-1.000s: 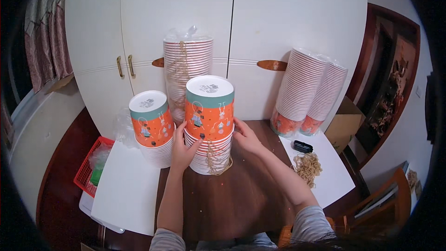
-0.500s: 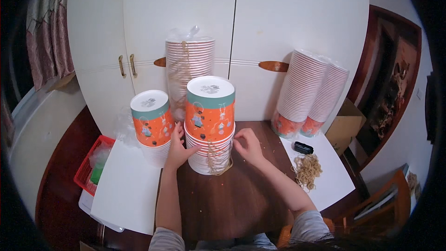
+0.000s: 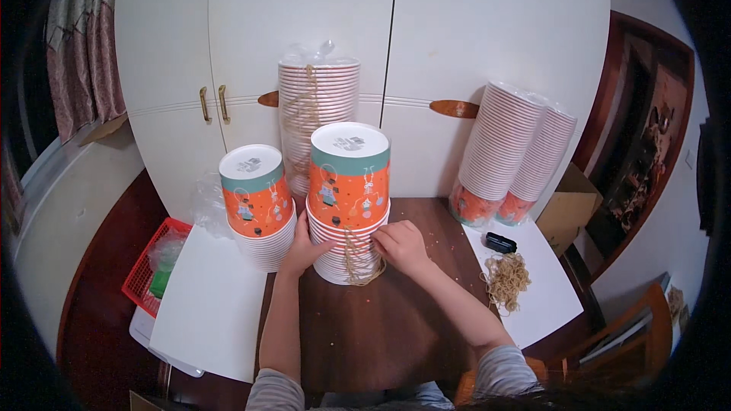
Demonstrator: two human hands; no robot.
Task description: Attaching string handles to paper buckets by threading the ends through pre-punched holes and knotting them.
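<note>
In front of me an upside-down stack of paper buckets [image 3: 350,183], orange and teal with a white base on top, stands on the brown table. Thin tan bands [image 3: 356,255] hang over its lower white rims. My left hand [image 3: 303,250] is curved round the stack's left side, thumb across the front. At the right side of the rims, my right hand [image 3: 402,247] has its fingertips pinched together beside the bands; what lies between them is hidden. A shorter stack of the same buckets [image 3: 257,209] stands just to the left.
Behind stands a tall plastic-wrapped bucket stack [image 3: 320,91] with tan bands; two more wrapped stacks [image 3: 499,144] are at the right. A pile of tan bands [image 3: 506,280] and a black object [image 3: 499,242] lie on the white right side. A red basket [image 3: 145,266] sits at left.
My right hand has come in from beside the stack to its rims, and its fingers have closed together. The left hand has settled against the stack's left side. The view has shifted slightly.
</note>
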